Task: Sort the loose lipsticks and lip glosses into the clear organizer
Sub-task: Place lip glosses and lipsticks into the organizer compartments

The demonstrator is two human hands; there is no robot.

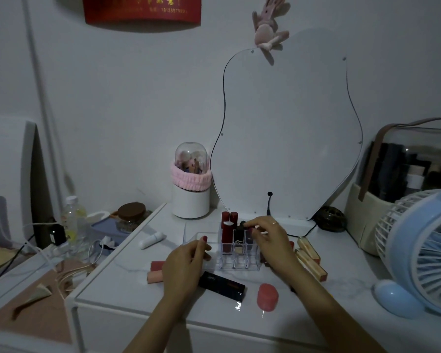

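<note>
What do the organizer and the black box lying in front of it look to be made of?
Organizer: clear hard plastic, probably acrylic; the lipsticks show through its walls. Black box: glossy, a bright glint at its corner; lacquered card or plastic, cannot tell which.

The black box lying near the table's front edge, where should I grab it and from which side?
Take the black box from above, pinching its two long sides near the middle. It lies flat, long and narrow; the left hand covers its left end, so the right half is free, and the pink jar sits just off its right end.

Red lipsticks (229, 220), black box (222, 286), pink jar (267, 297), blue fan (423, 253).
</note>
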